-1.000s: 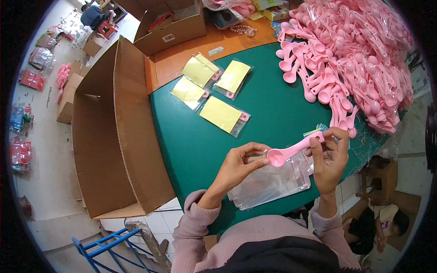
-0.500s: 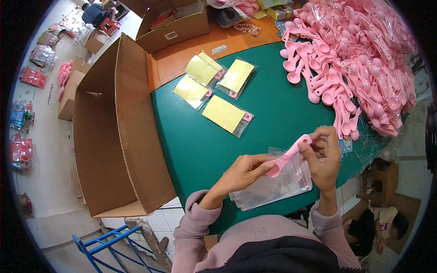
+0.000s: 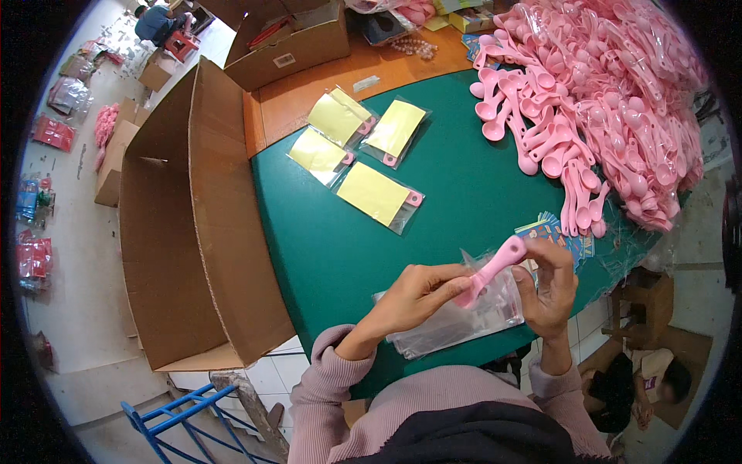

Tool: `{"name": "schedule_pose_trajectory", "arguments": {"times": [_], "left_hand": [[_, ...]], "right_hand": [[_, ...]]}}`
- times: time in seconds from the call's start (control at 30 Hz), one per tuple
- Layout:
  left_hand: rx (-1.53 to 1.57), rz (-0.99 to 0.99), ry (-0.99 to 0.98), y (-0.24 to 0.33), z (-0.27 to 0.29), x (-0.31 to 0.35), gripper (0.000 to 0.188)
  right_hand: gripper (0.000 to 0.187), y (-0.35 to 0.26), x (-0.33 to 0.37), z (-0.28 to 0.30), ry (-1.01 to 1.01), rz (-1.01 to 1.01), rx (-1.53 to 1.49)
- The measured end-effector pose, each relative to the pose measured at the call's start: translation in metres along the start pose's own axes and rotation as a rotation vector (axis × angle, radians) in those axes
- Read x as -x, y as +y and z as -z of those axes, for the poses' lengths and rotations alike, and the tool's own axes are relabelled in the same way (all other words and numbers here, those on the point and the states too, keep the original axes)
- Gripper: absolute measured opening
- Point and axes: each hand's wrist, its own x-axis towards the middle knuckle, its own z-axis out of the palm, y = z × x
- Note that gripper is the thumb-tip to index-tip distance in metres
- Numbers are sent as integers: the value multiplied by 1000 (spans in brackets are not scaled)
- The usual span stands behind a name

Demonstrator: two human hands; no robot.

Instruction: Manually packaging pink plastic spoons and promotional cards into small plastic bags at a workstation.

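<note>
Over the last half second the pink spoon (image 3: 488,272) has been blurred by a small shift, and the right thumb has come away from its handle, while the left hand (image 3: 417,300) keeps its pinch at the bowl end. Left fingers are closed on the spoon, which tilts up toward the right above the stack of clear bags (image 3: 437,331) on the green desk (image 3: 440,224). Fingers of the right hand (image 3: 550,288) stand apart, thumb clear of the handle; whether the index finger touches the spoon's tip cannot be told. Just beyond that hand lie blue printed cards (image 3: 552,229).

With perhaps only the left pinch bearing it, the smooth spoon could pivot or slip onto the bags if that hold slackens. A careless sweep of the right hand might scatter the cards, and thin plastic could cling to the fingers and drag neighbouring bags askew.
</note>
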Motion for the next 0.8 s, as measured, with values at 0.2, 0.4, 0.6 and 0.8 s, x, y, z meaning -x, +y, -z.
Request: {"name": "schedule_pose_trajectory", "arguments": {"times": [0.2,0.4,0.6,0.8], "left_hand": [[170,-72,31,5,-3,1,29],[346,4,31,23,11,3,32],[328,29,82,15,15,0,42],[293,22,13,16,16,-3,31]], "right_hand": [[26,-13,-21,2,-449,182,193],[38,8,-1,44,-150,-324,412],[36,37,35,59,-19,-700,530],[35,23,10,65,35,-170,730]]}}
